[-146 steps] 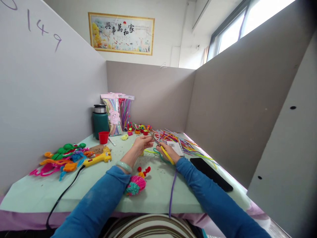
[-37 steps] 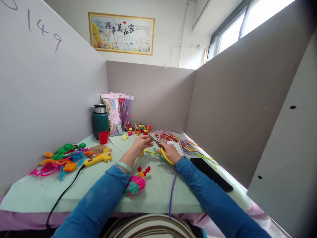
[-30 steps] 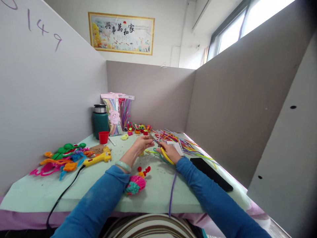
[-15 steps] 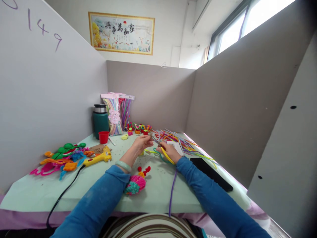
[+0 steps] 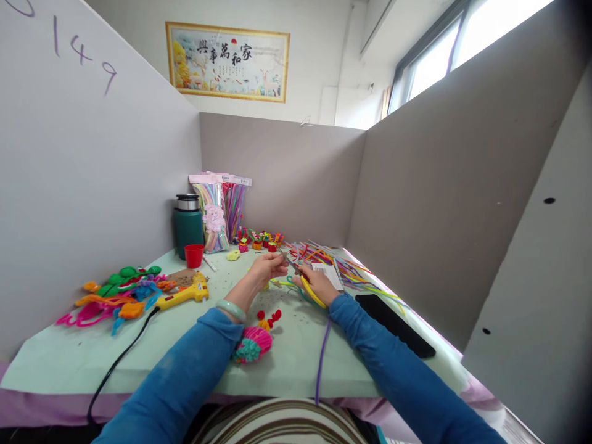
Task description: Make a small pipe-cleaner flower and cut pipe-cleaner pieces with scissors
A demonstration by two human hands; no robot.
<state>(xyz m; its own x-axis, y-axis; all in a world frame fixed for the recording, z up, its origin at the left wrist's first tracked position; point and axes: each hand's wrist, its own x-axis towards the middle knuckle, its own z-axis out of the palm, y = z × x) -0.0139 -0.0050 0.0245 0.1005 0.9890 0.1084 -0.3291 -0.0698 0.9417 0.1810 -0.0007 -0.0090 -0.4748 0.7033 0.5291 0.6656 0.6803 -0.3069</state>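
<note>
My right hand [image 5: 318,283] is closed round the yellow handles of a pair of scissors [image 5: 308,287], whose blades point up and left. Close to the blade tips, my left hand [image 5: 269,267] is pinched on something small that I cannot make out. Under the hands lie a teal pipe cleaner [image 5: 296,290] and a yellow-green one. A purple pipe cleaner [image 5: 322,364] runs from below my right wrist over the table's front edge. Beside my left forearm rests a pink and teal pipe-cleaner figure [image 5: 255,345] with red-tipped stalks.
At left are a yellow glue gun [image 5: 182,297], bundled pipe-cleaner pieces [image 5: 124,293], a red cup [image 5: 193,255] and a green flask [image 5: 188,227]. Small potted figures [image 5: 258,242] stand behind my hands. Loose pipe cleaners [image 5: 351,271] and a black phone-like slab [image 5: 395,324] lie right.
My hands stay in nearly the same place. The left fingers and the scissor tips have shifted very slightly; nothing on the table has moved.
</note>
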